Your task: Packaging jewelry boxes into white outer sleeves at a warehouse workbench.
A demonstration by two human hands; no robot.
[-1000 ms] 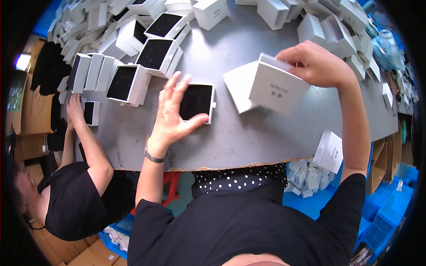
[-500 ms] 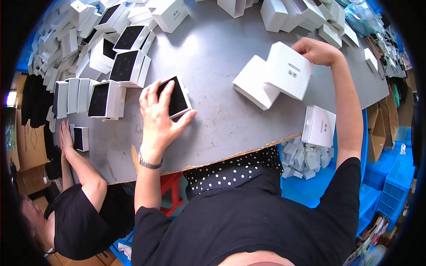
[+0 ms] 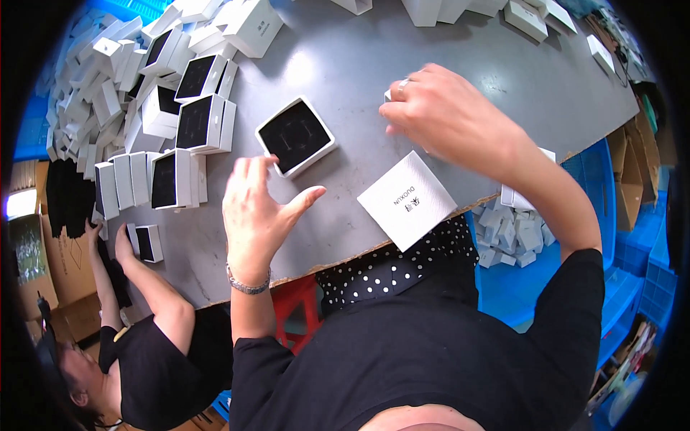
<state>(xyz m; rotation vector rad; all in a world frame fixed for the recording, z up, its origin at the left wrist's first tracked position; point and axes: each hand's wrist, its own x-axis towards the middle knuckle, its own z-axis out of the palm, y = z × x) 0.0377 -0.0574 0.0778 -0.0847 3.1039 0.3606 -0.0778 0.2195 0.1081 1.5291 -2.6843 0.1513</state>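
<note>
A white box with a black insert (image 3: 293,135) lies on the table, its dark inside facing up. My left hand (image 3: 253,208) is open at its near left corner, thumb spread away and fingertips close to the rim. A white square box lid (image 3: 407,201) with dark printing lies at the table's near edge, overhanging slightly. Above and beyond it, my right hand (image 3: 449,118) is closed, its fingers curled and slightly blurred. A bit of white shows beside these fingers, but what they hold is hidden. My right forearm partly covers another white box (image 3: 519,199).
Several boxes with black inserts (image 3: 198,123) stand in a row at the left, before a heap of white boxes (image 3: 104,100). A co-worker (image 3: 154,345) reaches onto the table at the left. Small white boxes fill a blue crate (image 3: 496,294) below the right edge.
My right hand has moved left and nearer, and left the printed white lid, which now lies near the table edge. My left hand has come off the black-insert box, which is turned. The view has shifted.
</note>
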